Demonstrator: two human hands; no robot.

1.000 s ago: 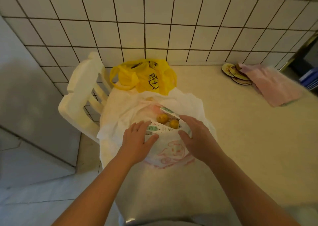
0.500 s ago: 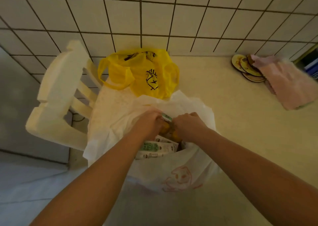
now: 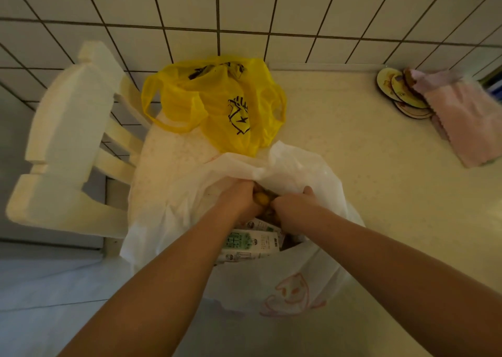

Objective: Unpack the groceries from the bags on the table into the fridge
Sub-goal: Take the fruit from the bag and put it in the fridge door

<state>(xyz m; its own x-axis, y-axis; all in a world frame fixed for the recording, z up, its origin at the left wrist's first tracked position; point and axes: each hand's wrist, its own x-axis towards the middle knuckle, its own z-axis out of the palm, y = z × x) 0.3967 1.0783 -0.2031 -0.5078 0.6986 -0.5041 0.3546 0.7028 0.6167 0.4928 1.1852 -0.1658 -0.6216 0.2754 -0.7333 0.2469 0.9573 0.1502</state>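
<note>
**Two hands deep in a white grocery bag**

Moved since a second ago: both hands, then flat at the bag's rim, now curled and close together inside its mouth. Left hand [image 3: 239,202] with fingers curled round a yellow fruit [image 3: 262,199], the only one in sight. Right hand [image 3: 290,210] also curled, tight against the fruit's other side. Fingertips buried, so no telling what it holds.

Two bags at the left edge of the table [image 3: 394,207]. White bag [image 3: 298,283] nearest, with a pink face drawn on its near side. Yellow bag [image 3: 217,106] just behind and touching it, close to the tiled wall [image 3: 271,17]. Unclear whether resting on the table or on the seat of the one white chair [image 3: 68,139] alongside.

At least two cartons inside the white bag, just below the hands. Front carton [image 3: 250,244] on its side, long axis running left to right, green print toward the left end. No telling which end is the top. Second carton [image 3: 256,225] behind it, mostly hidden by the hands.

Far right by the wall: at least three round coasters [image 3: 399,90], overlapping, partly under one pink cloth [image 3: 467,117].
</note>
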